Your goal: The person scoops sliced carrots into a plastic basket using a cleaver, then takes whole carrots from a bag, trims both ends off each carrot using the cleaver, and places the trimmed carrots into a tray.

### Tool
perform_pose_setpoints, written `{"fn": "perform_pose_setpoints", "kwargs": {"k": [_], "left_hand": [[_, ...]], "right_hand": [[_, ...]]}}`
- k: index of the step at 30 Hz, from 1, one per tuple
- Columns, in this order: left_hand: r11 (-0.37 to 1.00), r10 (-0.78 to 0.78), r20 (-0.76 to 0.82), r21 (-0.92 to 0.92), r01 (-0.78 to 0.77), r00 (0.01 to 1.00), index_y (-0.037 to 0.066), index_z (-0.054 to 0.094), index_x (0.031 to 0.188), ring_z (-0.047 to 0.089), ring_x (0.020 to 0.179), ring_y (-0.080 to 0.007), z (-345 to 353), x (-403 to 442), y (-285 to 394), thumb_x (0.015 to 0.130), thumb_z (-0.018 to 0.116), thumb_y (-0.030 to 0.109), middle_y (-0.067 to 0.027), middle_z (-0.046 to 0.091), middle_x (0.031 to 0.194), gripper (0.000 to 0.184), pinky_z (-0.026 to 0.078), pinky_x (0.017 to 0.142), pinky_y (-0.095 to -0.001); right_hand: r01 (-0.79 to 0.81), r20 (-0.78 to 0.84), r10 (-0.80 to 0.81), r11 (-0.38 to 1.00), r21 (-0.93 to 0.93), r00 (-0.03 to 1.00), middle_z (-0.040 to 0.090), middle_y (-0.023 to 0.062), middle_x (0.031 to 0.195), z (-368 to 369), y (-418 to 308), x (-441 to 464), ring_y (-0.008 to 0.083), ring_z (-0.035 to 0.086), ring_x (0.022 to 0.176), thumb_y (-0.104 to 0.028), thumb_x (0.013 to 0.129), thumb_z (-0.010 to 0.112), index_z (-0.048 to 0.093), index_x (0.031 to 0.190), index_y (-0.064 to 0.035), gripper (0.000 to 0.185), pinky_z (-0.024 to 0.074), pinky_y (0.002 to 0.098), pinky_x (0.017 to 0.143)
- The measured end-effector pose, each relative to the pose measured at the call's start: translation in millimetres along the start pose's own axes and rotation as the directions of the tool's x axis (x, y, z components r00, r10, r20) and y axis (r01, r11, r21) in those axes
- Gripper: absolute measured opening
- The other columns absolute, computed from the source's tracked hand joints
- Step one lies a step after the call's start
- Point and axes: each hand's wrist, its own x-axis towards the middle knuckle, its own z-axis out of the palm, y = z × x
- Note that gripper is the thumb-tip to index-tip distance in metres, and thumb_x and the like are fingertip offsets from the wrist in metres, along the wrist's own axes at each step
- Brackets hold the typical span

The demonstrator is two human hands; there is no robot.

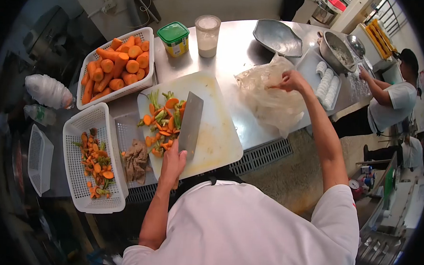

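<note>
My left hand (172,165) is closed round the handle of a cleaver (191,126). Its broad blade lies against the right side of a heap of carrot tops and trimmings (164,120) on a white cutting board (217,128). Away to the right, my right hand (293,82) is raised with its fingers curled at the top of a crumpled, clear plastic bag (266,104). The fingers appear to pinch the bag's edge, though the fingertips are partly hidden.
Peeled carrots (117,65) fill a white basket (150,57); a second basket (116,175) holds trimmings. A brown cloth (136,159) lies beside the board. Behind stand a green-lidded tub (174,37), a container of white powder (207,41) and a tray (279,37). A co-worker (391,101) stands right.
</note>
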Motion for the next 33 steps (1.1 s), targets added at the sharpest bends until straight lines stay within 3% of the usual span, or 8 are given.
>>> {"fn": "perform_pose_setpoints", "kwargs": {"k": [4,7,15,23,27,30,32,33], "left_hand": [[1.0,0.011,-0.005,-0.014,-0.011,1.0,0.0,0.05,0.128,0.066,0.094,-0.0479,0,3,-3,0.091,0.059,0.007,-0.0303,0.068,0.098,0.039,0.052,0.08,-0.0497],[1.0,-0.012,0.003,0.006,0.012,1.0,0.0,0.049,0.128,0.065,0.096,-0.0489,-2,2,-3,0.091,0.06,0.008,-0.0308,0.067,0.099,0.04,0.052,0.081,-0.05],[0.999,-0.045,0.049,-0.01,0.046,0.998,0.0,0.049,0.126,0.065,0.098,-0.0479,1,5,-8,0.092,0.06,0.009,-0.0297,0.067,0.102,0.037,0.052,0.083,-0.0497],[1.0,-0.028,0.029,0.001,0.028,0.999,0.0,0.049,0.125,0.064,0.098,-0.0488,2,7,-11,0.093,0.059,0.009,-0.0299,0.067,0.102,0.036,0.051,0.083,-0.0492],[0.999,-0.034,0.027,0.034,0.033,0.999,0.0,0.049,0.126,0.065,0.097,-0.0486,2,6,-7,0.093,0.06,0.01,-0.03,0.067,0.102,0.036,0.051,0.082,-0.0494],[0.996,-0.08,0.049,-0.02,0.081,0.996,-0.001,0.049,0.125,0.064,0.096,-0.0491,0,5,-3,0.092,0.06,0.01,-0.0308,0.066,0.099,0.036,0.051,0.081,-0.05],[0.999,0.028,-0.013,-0.04,-0.029,1.0,0.002,0.049,0.123,0.058,0.046,-0.0243,3,5,-11,0.094,0.059,0.009,-0.0144,0.059,0.065,0.032,0.046,0.046,-0.0386],[0.999,0.023,-0.019,-0.042,-0.024,1.0,0.002,0.049,0.123,0.058,0.046,-0.0243,5,6,-18,0.094,0.059,0.009,-0.0144,0.059,0.065,0.032,0.046,0.046,-0.0386]], "right_hand": [[-0.076,0.056,0.082,0.992,-0.102,0.995,0.071,0.01,0.074,11,4,-10,0.0147,0.067,0.059,-0.016,0.078,0.076,0.074,0.109,0.0033,0.036,0.0545,0.0294,0.055],[-0.104,0.059,0.098,0.988,0.116,0.993,0.072,0.0106,0.077,-24,12,-3,0.0158,0.069,0.06,-0.016,0.084,0.07,0.073,0.11,0.0053,0.034,0.0568,0.0281,0.056],[-0.077,-0.218,0.092,0.994,0.079,0.972,0.068,0.0055,0.073,-111,-50,-63,0.0107,0.064,0.053,-0.027,0.098,0.062,0.072,0.101,0.0055,0.034,0.0546,0.0247,0.052],[0.019,-0.109,0.033,0.894,0.448,0.993,0.07,0.0082,0.087,-95,-28,-61,0.007,0.061,0.052,-0.031,0.096,0.068,0.072,0.106,0.0033,0.036,0.0553,0.0182,0.054],[-0.052,0.1,-0.013,0.783,0.62,0.995,0.069,0.0041,0.072,-108,-34,-67,-0.0005,0.05,0.045,-0.03,0.103,0.059,0.07,0.103,-0.001,0.031,0.041,0.0121,0.041],[-0.019,0.074,-0.045,0.726,0.687,0.996,0.069,0.0036,0.067,-109,-29,-70,-0.0013,0.047,0.043,-0.033,0.104,0.055,0.07,0.101,-0.0022,0.034,0.0364,0.0124,0.039],[0.002,0.07,-0.075,0.699,0.716,0.995,0.068,0.0033,0.065,-109,-30,-67,-0.0017,0.046,0.042,-0.034,0.105,0.053,0.07,0.1,-0.0027,0.036,0.0341,0.0125,0.038],[0.054,-0.048,-0.032,0.787,0.614,0.998,0.068,0.0033,0.065,-111,-32,-68,-0.0001,0.046,0.042,-0.037,0.104,0.053,0.071,0.097,-0.0022,0.039,0.0356,0.0151,0.039]]}}
